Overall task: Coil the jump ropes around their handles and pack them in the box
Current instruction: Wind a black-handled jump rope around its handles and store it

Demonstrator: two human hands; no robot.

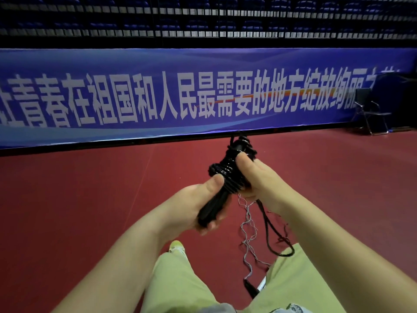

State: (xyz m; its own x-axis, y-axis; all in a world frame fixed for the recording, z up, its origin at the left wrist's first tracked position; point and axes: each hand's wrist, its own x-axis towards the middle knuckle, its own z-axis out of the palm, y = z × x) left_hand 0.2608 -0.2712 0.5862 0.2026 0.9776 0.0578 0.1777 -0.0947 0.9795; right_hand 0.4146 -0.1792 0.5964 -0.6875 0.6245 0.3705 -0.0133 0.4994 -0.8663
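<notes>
Gripping the black handles (pixel 216 202) of a jump rope, your left hand (pixel 198 204) has its fingers curled round their lower end and its thumb lying along the shaft. Black rope coils (pixel 228 172) are wound round the upper part of the handles, bunched unevenly, looser near the top. Your right hand (pixel 257 177) clasps the coiled part from the right, thumb pressed on the turns; its fingers are hidden behind the bundle. Bundle is held in front of you, above the red floor (pixel 90 199), tilted up and away.

A loose end of rope (pixel 268 227) hangs below your right hand and loops down toward your right knee. Beside it a thin grey frayed thread (pixel 248 233) dangles to the floor. A small dark object lies on the floor between your legs; cannot tell what it is.

Background: blue banner (pixel 203 91) with white characters; a black folding chair (pixel 370 111) at far right. No box in view.
</notes>
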